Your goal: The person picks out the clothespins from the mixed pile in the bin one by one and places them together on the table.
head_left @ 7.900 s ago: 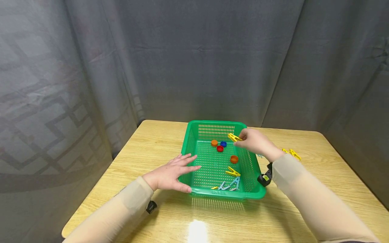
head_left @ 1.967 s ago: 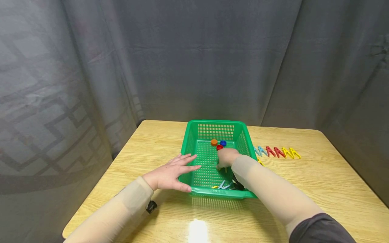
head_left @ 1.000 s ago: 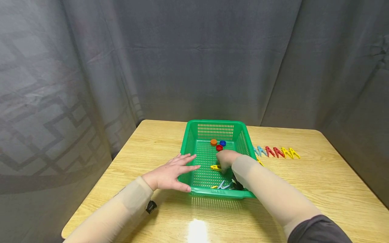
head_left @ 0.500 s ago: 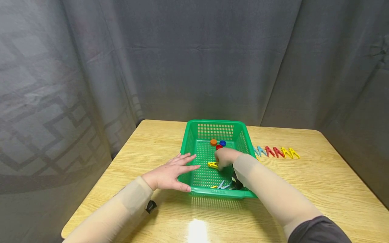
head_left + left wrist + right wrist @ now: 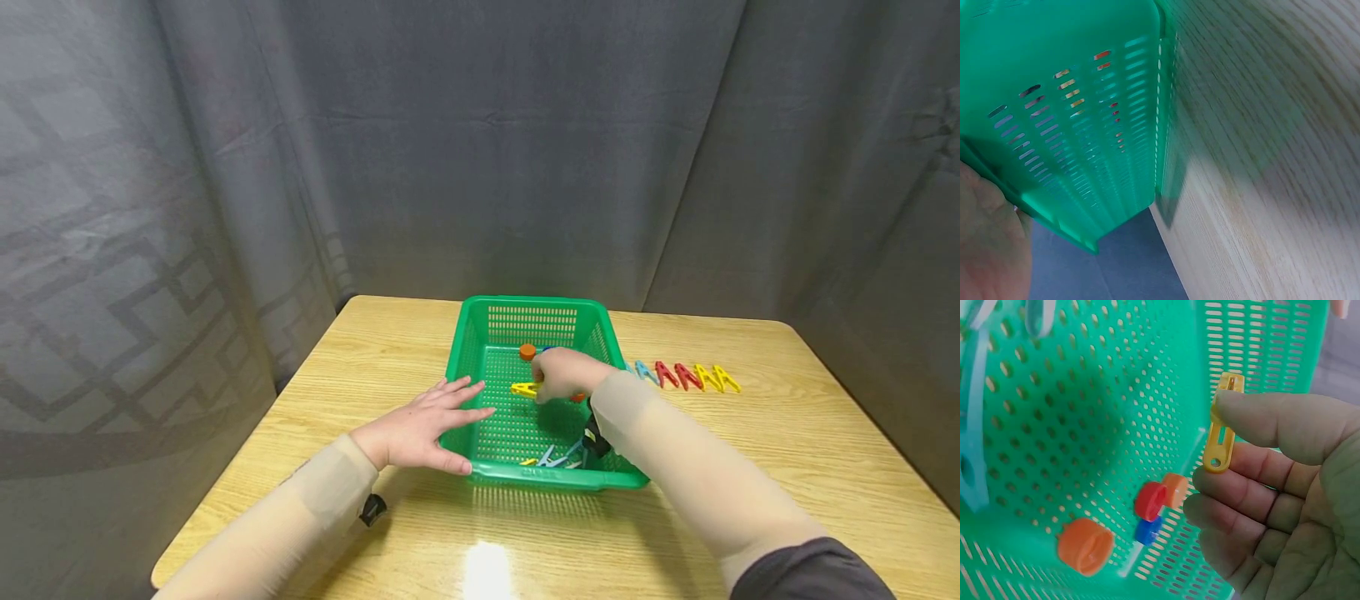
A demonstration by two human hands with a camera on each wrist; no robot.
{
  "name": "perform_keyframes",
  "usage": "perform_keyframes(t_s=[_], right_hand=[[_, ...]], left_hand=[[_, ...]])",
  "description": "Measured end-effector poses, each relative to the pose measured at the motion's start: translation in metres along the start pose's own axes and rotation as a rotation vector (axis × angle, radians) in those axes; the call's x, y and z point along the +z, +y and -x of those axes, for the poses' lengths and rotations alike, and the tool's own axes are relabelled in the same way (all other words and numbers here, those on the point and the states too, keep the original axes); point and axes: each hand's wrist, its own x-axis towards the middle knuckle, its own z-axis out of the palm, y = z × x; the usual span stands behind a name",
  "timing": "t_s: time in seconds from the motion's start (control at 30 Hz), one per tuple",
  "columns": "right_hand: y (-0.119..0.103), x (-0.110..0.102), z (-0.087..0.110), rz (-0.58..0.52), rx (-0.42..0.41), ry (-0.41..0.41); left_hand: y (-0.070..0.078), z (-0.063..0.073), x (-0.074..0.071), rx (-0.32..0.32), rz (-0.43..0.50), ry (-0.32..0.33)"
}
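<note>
Inside the green basket, my right hand pinches a yellow clothespin between thumb and fingertips. The right wrist view shows the peg above the basket floor, with two orange caps, a red cap and a blue cap below. My left hand rests on the basket's near-left rim, fingers spread and straight. In the left wrist view only part of that hand shows beside the slotted basket wall. Light blue clothespins lie in the basket's near end, with the tip of a yellow one beside them.
On the table, right of the basket, a row of clothespins runs outward: blue, red, then yellow. My right forearm crosses the basket's right rim and hides part of the row. A grey curtain hangs behind the table.
My right hand, which was low in the basket, has picked up the yellow clothespin and moved up and away with it. Earlier it held a yellow clothespin near the right rim. The left hand stayed put.
</note>
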Motion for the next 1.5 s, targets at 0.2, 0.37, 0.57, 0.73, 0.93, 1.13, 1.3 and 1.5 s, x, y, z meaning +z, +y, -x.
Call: perform_keyframes(t_s=[0.2, 0.37, 0.57, 0.73, 0.93, 1.13, 1.3, 1.5], right_hand=[[0.002, -0.012, 0.011, -0.023, -0.017, 0.03], [0.006, -0.022, 0.021, -0.041, -0.003, 0.075], [0.014, -0.03, 0.032, -0.026, -0.003, 0.148], [0.024, -0.035, 0.043, -0.036, -0.024, 0.195], [0.037, -0.041, 0.055, -0.064, -0.027, 0.201], [0.047, -0.045, 0.071, -0.091, -0.021, 0.244], [0.055, -0.047, 0.082, -0.12, -0.002, 0.264], [0.063, -0.05, 0.095, -0.134, 0.011, 0.307]], left_hand=[[0.0, 0.0, 0.0, 0.002, 0.003, -0.002], [0.001, 0.0, 0.0, -0.003, 0.004, -0.004], [0.001, 0.0, 0.0, 0.006, 0.01, 0.002], [0.002, 0.0, -0.001, -0.009, 0.01, -0.007], [0.001, 0.0, 0.001, 0.005, 0.019, 0.002], [0.0, 0.0, 0.001, 0.023, 0.025, 0.012], [0.0, 0.0, 0.001, 0.023, 0.019, 0.011], [-0.001, 0.001, 0.001, 0.027, 0.023, 0.016]])
